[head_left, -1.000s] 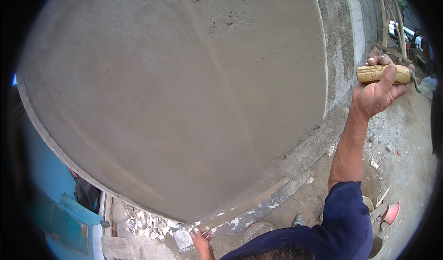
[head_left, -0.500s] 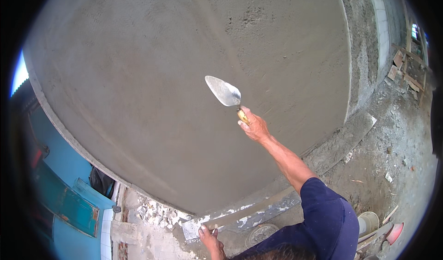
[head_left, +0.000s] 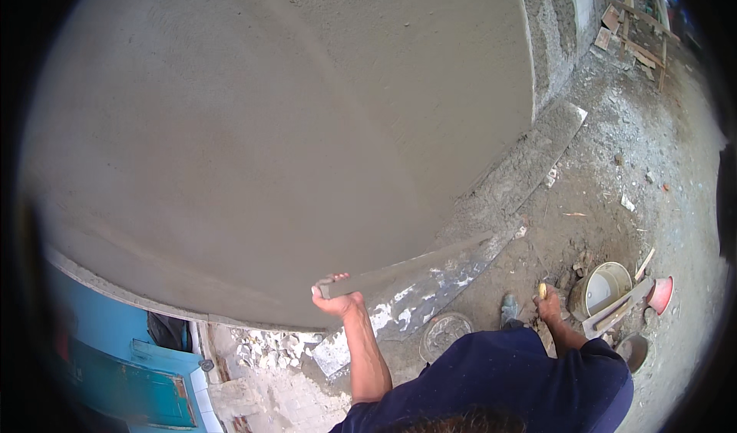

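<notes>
My left hand (head_left: 338, 301) is closed around the near end of a long, narrow, mortar-coated straightedge (head_left: 407, 266). The straightedge slants up to the right, in front of the foot of a grey plastered wall (head_left: 230, 141); whether it touches the plaster I cannot tell. Low at my right side, my right hand (head_left: 547, 308) grips a trowel by its yellowish handle (head_left: 542, 288). From this angle the trowel's blade is hidden.
Mortar-smeared boards (head_left: 418, 299) lie along the wall's foot. At the right are a bucket (head_left: 600, 289), a float (head_left: 612, 315), a red bowl (head_left: 660, 293) and a dark bowl (head_left: 632, 351). White rubble (head_left: 269, 347) and a blue door (head_left: 146, 383) are at the left.
My right hand with the trowel has dropped from in front of the wall to my right side. My left hand has risen, lifting the straightedge's end. The view has shifted down and right.
</notes>
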`<state>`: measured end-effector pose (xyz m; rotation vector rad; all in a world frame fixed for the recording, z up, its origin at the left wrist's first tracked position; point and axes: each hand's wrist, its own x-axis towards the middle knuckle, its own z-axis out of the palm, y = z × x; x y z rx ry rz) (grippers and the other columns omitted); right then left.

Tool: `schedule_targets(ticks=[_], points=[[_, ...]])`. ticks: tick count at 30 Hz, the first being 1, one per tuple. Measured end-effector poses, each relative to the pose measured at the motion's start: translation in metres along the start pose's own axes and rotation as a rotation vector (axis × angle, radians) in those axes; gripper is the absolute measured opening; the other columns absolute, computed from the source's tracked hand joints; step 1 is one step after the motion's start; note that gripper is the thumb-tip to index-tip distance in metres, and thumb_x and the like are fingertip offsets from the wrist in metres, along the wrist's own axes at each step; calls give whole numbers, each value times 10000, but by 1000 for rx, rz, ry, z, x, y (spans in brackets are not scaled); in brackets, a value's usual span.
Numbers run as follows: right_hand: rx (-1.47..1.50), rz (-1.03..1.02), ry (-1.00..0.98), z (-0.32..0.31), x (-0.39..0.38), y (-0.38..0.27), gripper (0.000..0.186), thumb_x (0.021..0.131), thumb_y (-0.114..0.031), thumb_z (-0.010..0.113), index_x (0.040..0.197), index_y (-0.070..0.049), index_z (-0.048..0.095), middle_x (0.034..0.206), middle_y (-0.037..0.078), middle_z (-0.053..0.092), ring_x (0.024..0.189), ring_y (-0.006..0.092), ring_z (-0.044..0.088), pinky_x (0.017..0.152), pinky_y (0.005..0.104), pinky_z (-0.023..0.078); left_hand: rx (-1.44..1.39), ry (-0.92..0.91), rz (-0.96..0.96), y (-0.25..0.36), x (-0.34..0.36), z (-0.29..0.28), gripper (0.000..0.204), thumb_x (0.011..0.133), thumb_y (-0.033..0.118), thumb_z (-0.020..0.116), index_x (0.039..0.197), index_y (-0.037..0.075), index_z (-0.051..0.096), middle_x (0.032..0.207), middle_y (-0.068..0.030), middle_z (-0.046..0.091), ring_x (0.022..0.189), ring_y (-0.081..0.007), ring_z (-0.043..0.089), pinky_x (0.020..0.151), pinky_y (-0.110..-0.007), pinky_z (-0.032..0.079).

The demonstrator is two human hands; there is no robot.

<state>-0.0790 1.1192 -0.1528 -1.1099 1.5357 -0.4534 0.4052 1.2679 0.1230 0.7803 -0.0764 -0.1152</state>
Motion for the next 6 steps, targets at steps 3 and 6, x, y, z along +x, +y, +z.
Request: schedule_targets(ticks=[3,6], points=[[-448,-72,194,-25,10,49,483,852,-241,729,1252,-2,600,1119,333,685,1116,477,655,918,534,508,-41,-460,-84,-4,2,92,404,949,433,495,771,77,563,720,-93,542,677,-237,545,687,-407,489],[-392,-41,234,-29,-16,66,514,897,-283,713,1326,-48,555,1139,297,701,1099,451,678,939,476,525,-41,-966,-114,65,-16,166,475,993,509,453,874,78,614,774,-118,572,762,-247,571,766,-479,494]])
